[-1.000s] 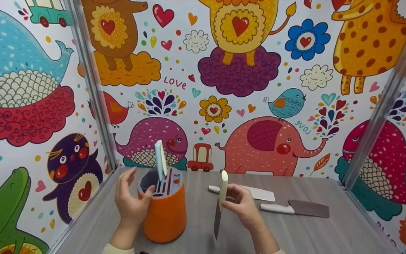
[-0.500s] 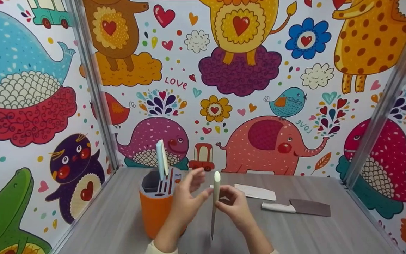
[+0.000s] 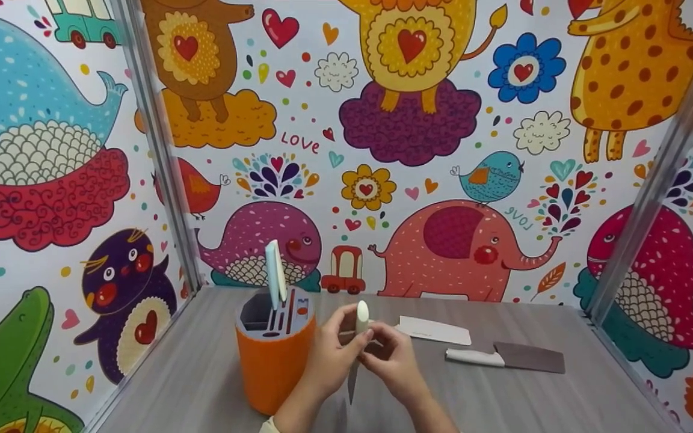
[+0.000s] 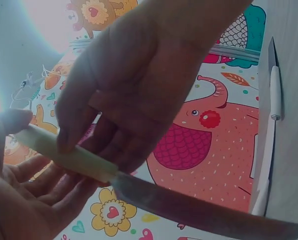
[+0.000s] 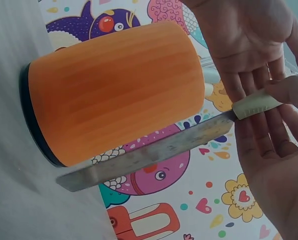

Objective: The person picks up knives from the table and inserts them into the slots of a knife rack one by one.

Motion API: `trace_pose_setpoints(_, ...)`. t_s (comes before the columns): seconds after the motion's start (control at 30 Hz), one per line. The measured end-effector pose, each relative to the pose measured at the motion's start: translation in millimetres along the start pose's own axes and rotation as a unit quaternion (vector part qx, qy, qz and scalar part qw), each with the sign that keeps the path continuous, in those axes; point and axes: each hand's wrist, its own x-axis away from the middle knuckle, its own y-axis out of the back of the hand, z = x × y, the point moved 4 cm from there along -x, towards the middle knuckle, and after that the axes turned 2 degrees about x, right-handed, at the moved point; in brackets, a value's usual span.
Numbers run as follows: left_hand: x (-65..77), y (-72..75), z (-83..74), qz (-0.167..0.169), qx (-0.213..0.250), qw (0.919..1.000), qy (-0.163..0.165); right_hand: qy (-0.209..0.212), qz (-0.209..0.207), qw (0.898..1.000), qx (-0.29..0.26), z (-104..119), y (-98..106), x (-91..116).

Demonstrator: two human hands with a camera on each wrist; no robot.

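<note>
A knife (image 3: pixel 363 316) with a pale cream handle is upright between my hands, its blade pointing down toward the table. In the left wrist view, the long dark blade (image 4: pixel 199 207) runs out beyond the fingers. My left hand (image 3: pixel 329 355) grips the handle from the left, thumb toward its top end. My right hand (image 3: pixel 396 361) pinches the same handle from the right. Just left of them stands an orange knife block (image 3: pixel 274 370) with a slotted grey top. Light blue and cream handles (image 3: pixel 273 273) stick up from its slots.
On the table (image 3: pixel 503 403) to the right lies a cleaver (image 3: pixel 527 356) with a white handle and dark blade. Behind it is a white-bladed cleaver (image 3: pixel 434 329), its handle hidden by my right hand. Printed walls (image 3: pixel 437 240) with metal corner posts enclose the table.
My left hand has left the knife block's side, moved right and taken hold of the knife handle. My right hand and the knife have shifted slightly left, the blade turning edge-on.
</note>
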Motion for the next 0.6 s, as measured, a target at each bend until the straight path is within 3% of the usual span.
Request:
trace_pose_setpoints(0.13,1.3,-1.8,-1.6,0.006,-0.017,0.9998,-0.001,0.023,-0.007,1.000,0.001,2,-1,1)
trace_pose_setpoints(0.4,-1.3,-5.2,-2.6,-0.005,-0.002,1.0000,-0.008,0.015,-0.050,0.999,0.002,-1,5,1)
trace_pose_setpoints(0.6,-7.2,-3.9,-9.3,-0.017,0.022,0.9990,-0.034,0.068,-0.079,0.994,-0.017,0,22,-1)
